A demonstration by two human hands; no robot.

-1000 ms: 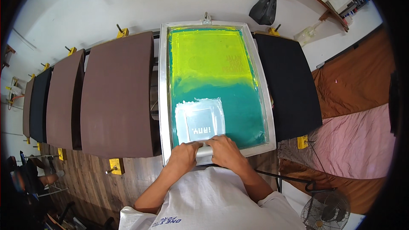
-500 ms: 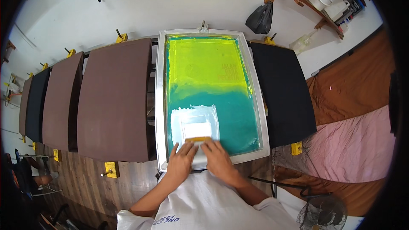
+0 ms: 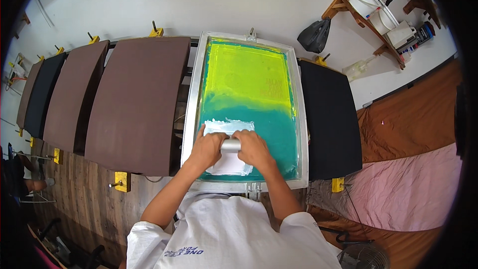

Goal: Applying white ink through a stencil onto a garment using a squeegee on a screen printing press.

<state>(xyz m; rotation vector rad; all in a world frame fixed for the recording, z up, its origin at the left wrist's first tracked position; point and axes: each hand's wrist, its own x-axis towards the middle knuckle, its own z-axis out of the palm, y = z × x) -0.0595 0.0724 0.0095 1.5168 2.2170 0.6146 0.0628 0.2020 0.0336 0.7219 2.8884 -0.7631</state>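
Observation:
A squeegee with a silver handle (image 3: 230, 145) stands on the printing screen, gripped at both ends by my two hands. My left hand (image 3: 206, 147) has its fingers wrapped round the left end, and my right hand (image 3: 252, 146) closes round the right end. Its blade is hidden by the handle and fingers. Under and around it lies a patch of white ink (image 3: 226, 164) on the screen's teal mesh (image 3: 274, 139). The far half of the mesh is coated yellow-green (image 3: 244, 69). A metal screen frame (image 3: 190, 134) surrounds it.
Brown pallets (image 3: 137, 104) and a dark one (image 3: 44, 94) stand in a row at left; a black pallet (image 3: 331, 119) is at right. Yellow clamps (image 3: 122, 182) jut from their ends. A wall shelf (image 3: 363, 20) holds white tubs, with a black bag (image 3: 314, 36) hanging from it.
My hands and the squeegee have moved away from my body, from the near end of the white patch towards its far part. The squeegee has tilted, so its silver handle now shows.

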